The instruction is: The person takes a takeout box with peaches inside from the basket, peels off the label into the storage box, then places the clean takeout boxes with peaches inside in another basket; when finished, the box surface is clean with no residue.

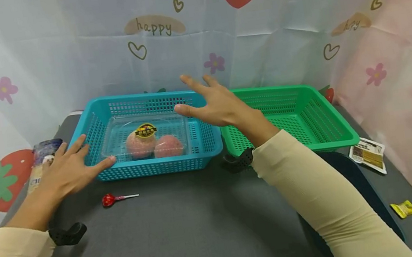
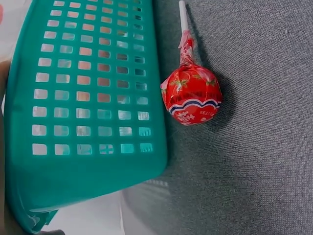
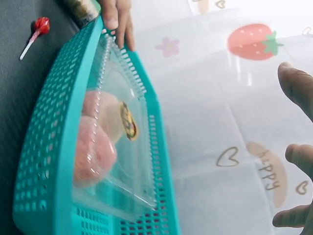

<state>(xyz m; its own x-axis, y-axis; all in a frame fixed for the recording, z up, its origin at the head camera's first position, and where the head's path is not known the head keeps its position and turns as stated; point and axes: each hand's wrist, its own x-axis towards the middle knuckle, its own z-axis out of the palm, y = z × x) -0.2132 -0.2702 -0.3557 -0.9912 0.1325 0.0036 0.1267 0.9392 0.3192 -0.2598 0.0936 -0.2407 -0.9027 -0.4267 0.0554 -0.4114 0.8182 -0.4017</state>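
Observation:
A blue plastic basket point(image 1: 156, 168) holds a clear lidded box point(image 1: 117, 135) with two pink peaches point(image 1: 168, 146) in it and a black-and-gold label on the lid. My left hand point(image 1: 70, 170) is at the basket's left end, fingers spread and straight; in the right wrist view, its fingers point(image 3: 120, 22) lie over the basket's rim. Above the basket's right end hovers my right hand point(image 1: 218, 102), its fingers spread and holding nothing. A red-wrapped lollipop point(image 1: 108, 200) lies in front of the basket, seen close in the left wrist view.
A green basket point(image 1: 336, 143) stands right of the blue one. Partly behind the left hand is a printed packet point(image 1: 47, 148). On the right are a dark tray point(image 1: 350, 173), a white-and-brown packet point(image 1: 367, 155) and a yellow-wrapped candy point(image 1: 404, 209). A printed curtain point(image 1: 100, 64) hangs behind.

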